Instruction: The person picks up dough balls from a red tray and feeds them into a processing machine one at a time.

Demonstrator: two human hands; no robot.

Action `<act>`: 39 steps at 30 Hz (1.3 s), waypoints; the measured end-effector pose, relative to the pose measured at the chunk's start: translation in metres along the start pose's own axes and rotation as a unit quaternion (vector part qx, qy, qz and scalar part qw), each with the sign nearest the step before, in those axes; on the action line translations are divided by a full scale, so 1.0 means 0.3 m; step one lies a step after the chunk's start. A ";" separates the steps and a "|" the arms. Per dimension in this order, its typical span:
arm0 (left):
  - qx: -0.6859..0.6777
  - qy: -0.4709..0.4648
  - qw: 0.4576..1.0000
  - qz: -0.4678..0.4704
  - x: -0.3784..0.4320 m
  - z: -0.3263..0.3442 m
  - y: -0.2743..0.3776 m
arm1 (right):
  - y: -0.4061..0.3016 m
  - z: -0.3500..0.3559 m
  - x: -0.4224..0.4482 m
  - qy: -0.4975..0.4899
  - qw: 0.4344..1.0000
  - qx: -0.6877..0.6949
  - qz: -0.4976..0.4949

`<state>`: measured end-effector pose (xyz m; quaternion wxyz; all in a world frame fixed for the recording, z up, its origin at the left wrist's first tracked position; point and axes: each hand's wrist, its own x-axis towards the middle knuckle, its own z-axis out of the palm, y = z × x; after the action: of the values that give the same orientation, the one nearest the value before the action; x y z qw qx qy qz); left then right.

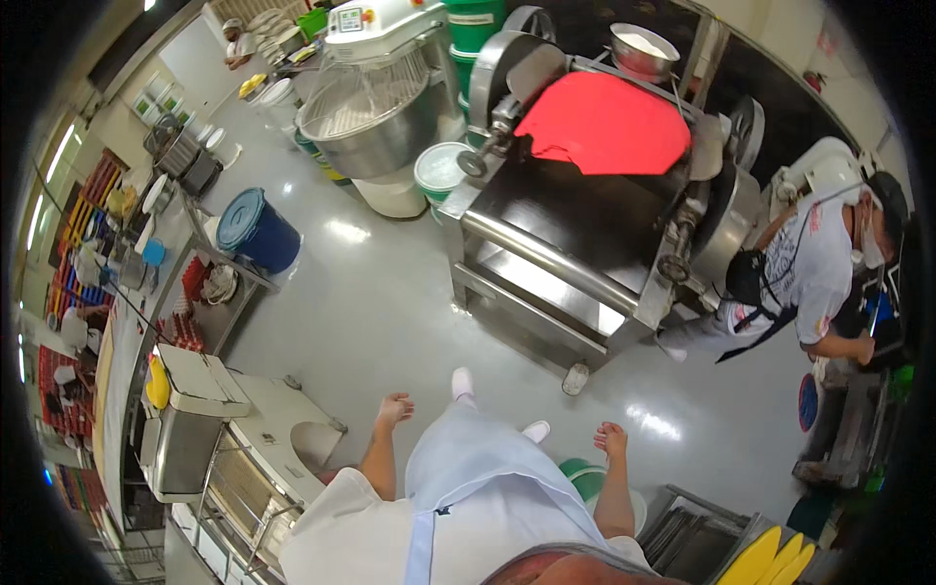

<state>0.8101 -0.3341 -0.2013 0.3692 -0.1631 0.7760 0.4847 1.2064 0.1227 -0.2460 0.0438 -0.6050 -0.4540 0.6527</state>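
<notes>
My left hand (395,409) hangs over the grey floor with its fingers loosely curled and nothing seen in it. A cream-coloured machine on the left is the nearest thing to it. On the other side of my pale blue apron (482,453), my right hand (610,440) is held above the floor near a green bucket (583,475), also holding nothing that I can see. In front of me stands a metal dough roller machine (556,263), with a bright red sheet (607,124) lying over its top part. A metal bowl of white powder (643,51) rests behind the sheet.
A co-worker (819,256) stands at the right. A large spiral mixer (380,131) and a white lidded bucket (441,168) are beyond the roller's left side. A blue lidded bin (259,230) stands farther left. Metal trays (687,537) and yellow objects (768,559) are at lower right.
</notes>
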 end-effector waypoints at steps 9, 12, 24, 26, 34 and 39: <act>0.000 -0.108 0.993 -0.035 0.197 -0.246 0.013 | -0.177 0.554 -0.010 -0.016 0.999 -0.011 -0.041; -0.027 -0.130 0.980 -0.148 0.256 -0.442 -0.097 | 0.012 0.631 -0.034 0.024 0.999 0.007 -0.042; -0.077 -0.080 0.983 -0.149 0.629 -0.932 0.152 | 0.441 0.731 -0.363 0.163 0.957 -0.201 0.133; -0.110 -0.084 0.987 -0.084 0.715 -0.997 0.200 | 0.368 0.812 -0.344 0.203 0.958 0.003 0.203; -0.157 0.047 0.986 0.029 0.580 -1.023 0.439 | -0.317 1.384 0.181 -0.100 0.951 -0.278 0.087; -0.217 0.157 0.948 -0.174 0.442 -1.030 -0.168 | -0.956 2.157 0.381 -0.337 0.889 -0.290 -0.107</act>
<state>0.6234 -0.6140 -0.2505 0.2774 -0.4455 0.6598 0.5378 0.4983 0.0103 -0.2397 -0.2193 -0.2822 -0.6728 0.6478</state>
